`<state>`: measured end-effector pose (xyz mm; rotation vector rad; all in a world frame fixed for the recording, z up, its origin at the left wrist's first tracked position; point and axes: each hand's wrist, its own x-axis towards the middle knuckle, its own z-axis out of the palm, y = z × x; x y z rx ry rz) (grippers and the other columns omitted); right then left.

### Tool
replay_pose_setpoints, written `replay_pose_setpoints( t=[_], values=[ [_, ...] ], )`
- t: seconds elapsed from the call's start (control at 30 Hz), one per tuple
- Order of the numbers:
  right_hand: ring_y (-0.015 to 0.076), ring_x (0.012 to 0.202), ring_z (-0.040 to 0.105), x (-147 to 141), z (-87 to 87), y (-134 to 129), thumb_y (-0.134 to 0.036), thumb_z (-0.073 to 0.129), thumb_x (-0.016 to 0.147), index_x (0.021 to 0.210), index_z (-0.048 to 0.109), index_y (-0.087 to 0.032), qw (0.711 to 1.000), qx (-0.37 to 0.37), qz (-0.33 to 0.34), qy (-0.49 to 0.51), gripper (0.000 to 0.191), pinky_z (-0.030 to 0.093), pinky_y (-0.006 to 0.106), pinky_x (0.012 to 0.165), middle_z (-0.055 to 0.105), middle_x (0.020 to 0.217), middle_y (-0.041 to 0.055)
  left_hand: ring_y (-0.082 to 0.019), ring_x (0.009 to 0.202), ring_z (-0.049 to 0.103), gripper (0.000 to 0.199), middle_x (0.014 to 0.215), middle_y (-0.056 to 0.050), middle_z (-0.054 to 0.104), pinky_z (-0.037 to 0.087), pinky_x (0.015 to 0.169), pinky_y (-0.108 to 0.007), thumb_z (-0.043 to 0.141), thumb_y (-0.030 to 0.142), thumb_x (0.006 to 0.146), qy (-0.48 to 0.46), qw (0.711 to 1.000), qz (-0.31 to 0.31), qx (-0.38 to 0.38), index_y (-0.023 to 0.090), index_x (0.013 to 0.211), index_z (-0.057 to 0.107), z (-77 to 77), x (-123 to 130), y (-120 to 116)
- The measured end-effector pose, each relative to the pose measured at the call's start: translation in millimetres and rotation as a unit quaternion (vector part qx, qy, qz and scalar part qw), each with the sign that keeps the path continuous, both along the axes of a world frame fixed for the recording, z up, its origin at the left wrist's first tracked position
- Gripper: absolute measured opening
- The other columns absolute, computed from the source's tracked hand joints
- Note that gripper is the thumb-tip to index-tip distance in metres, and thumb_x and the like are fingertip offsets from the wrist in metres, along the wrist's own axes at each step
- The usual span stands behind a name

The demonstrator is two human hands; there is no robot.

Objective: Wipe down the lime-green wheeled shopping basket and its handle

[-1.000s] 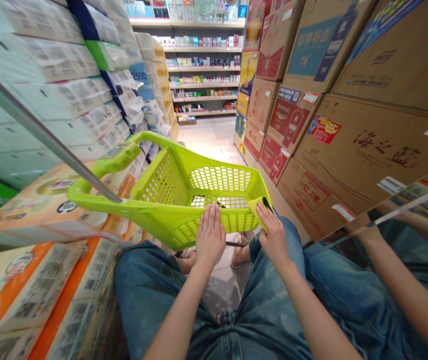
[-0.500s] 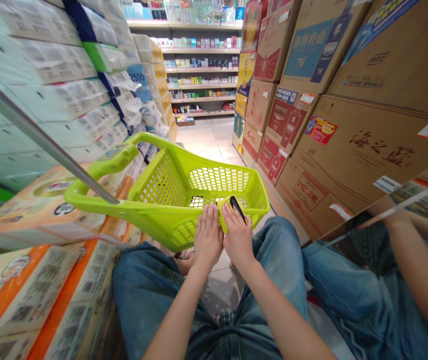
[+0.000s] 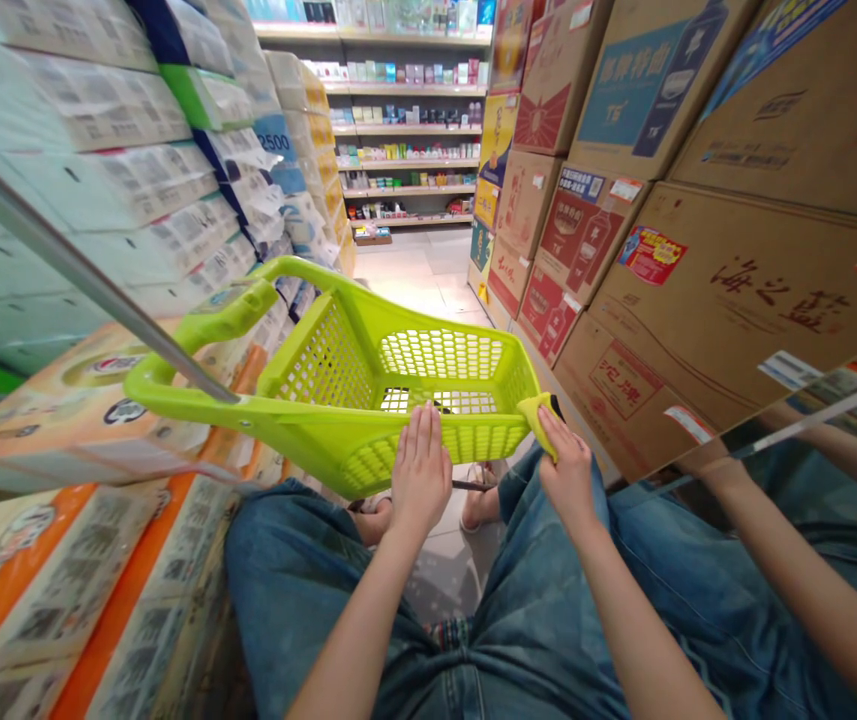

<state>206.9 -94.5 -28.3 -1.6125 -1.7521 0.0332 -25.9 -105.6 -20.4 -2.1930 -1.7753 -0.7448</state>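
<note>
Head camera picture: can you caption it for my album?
Left hand on the green basket, right hand holding a yellow cloth at its corner.

Tiled floor (image 3: 435,262), green cart (image 3: 345,424), apparently on it

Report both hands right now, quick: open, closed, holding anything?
Left hand: open, fingers flat at the near rim of the lime-green shopping cart.
Right hand: holding a yellow cloth at the cart's right end.

The person's right hand (image 3: 567,462) partly covers a yellow cloth (image 3: 532,412). The left hand (image 3: 422,472) hides a stretch of the green cart (image 3: 345,414)'s near rim. The left edge cuts off a metal pole (image 3: 94,255). Print on the stacked packs (image 3: 102,100) blurs; the far shelf goods (image 3: 417,74) are too small to identify.
</note>
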Motion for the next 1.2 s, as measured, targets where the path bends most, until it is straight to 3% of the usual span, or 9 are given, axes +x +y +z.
replay_pose_setpoints(
  t=[0.1,0.2,0.37,0.47,0.63,0.73,0.97,1.07,1.2],
  values=[
    [0.0192,0.135,0.051,-3.9,0.0,1.2,-0.003,0.039,0.073,0.144,0.050,-0.023,0.999,-0.005,-0.034,0.008,0.075,0.038,0.040,0.106,0.055,0.147,0.0057,-0.025,0.153,0.019,0.072,0.163,-0.012,0.027,0.028,0.122,-0.045,0.037,0.018,0.097,0.000,1.000,0.000,0.000,0.013,0.159,0.001,-0.2,-0.3,0.2],
    [0.0240,0.140,0.045,-36.3,9.0,-2.0,-0.002,0.040,0.073,0.146,0.047,-0.020,0.998,-0.017,-0.055,-0.026,0.075,0.032,0.044,0.109,0.051,0.150,0.0059,-0.025,0.153,0.018,0.072,0.163,-0.012,0.028,0.028,0.122,-0.045,0.037,0.018,0.097,0.001,1.000,0.000,0.002,0.013,0.159,0.001,-0.1,-0.4,0.2],
    [0.0217,0.140,0.042,-103.8,30.2,-3.1,-0.001,0.044,0.076,0.145,0.047,-0.021,0.996,-0.012,0.045,-0.074,0.072,0.025,0.044,0.110,0.052,0.150,0.0043,-0.025,0.153,0.019,0.073,0.163,-0.014,0.027,0.029,0.121,-0.046,0.037,0.018,0.097,0.000,1.000,-0.003,0.006,0.012,0.159,0.000,-2.3,-0.9,1.2],
    [0.0210,0.136,0.045,-123.5,37.2,1.6,-0.006,0.046,0.083,0.142,0.050,-0.025,0.993,-0.008,0.074,-0.087,0.062,0.026,0.043,0.107,0.054,0.148,0.0029,-0.026,0.153,0.019,0.073,0.162,-0.014,0.029,0.029,0.121,-0.047,0.038,0.017,0.096,0.004,1.000,-0.004,0.010,0.013,0.159,0.001,-3.5,-1.6,1.8],
    [0.0200,0.136,0.043,-111.1,31.4,6.9,-0.004,0.044,0.084,0.146,0.044,-0.032,0.990,-0.004,0.078,-0.117,0.068,0.027,0.042,0.105,0.052,0.150,-0.0001,-0.025,0.153,0.019,0.071,0.162,-0.015,0.029,0.029,0.121,-0.046,0.037,0.017,0.096,0.013,1.000,-0.003,0.006,0.011,0.159,0.005,-1.1,-1.4,0.6],
    [0.0202,0.141,0.037,-86.4,20.8,6.4,-0.001,0.043,0.079,0.150,0.039,-0.029,0.989,0.009,0.065,-0.136,0.076,0.023,0.042,0.109,0.050,0.152,0.0019,-0.025,0.153,0.020,0.070,0.163,-0.014,0.028,0.029,0.121,-0.046,0.037,0.018,0.097,0.010,1.000,-0.001,0.001,0.011,0.159,0.004,0.7,-0.5,-0.4],
    [0.0207,0.140,0.041,-19.4,0.2,7.6,0.000,0.041,0.070,0.155,0.029,-0.026,0.996,-0.005,-0.017,-0.092,0.090,0.023,0.044,0.112,0.050,0.151,0.0066,-0.025,0.153,0.018,0.071,0.164,-0.013,0.027,0.028,0.122,-0.046,0.036,0.018,0.097,-0.006,1.000,-0.005,-0.003,0.013,0.159,0.003,0.9,0.1,-0.6],
    [0.0212,0.140,0.041,-23.0,-0.7,7.7,0.000,0.040,0.069,0.154,0.031,-0.027,0.997,-0.009,-0.052,-0.053,0.090,0.024,0.047,0.112,0.050,0.151,0.0078,-0.025,0.153,0.019,0.072,0.163,-0.013,0.027,0.029,0.121,-0.047,0.037,0.018,0.097,-0.009,1.000,-0.006,0.000,0.014,0.159,0.001,1.4,-0.1,-0.5],
    [0.0222,0.143,0.037,-66.7,8.7,3.9,-0.001,0.039,0.071,0.154,0.033,-0.023,0.998,0.004,-0.058,-0.033,0.086,0.024,0.045,0.112,0.048,0.153,0.0081,-0.025,0.153,0.019,0.071,0.163,-0.013,0.026,0.029,0.121,-0.046,0.037,0.018,0.097,-0.005,1.000,-0.007,-0.001,0.013,0.159,0.002,1.4,-0.6,-0.3]
  ],
)
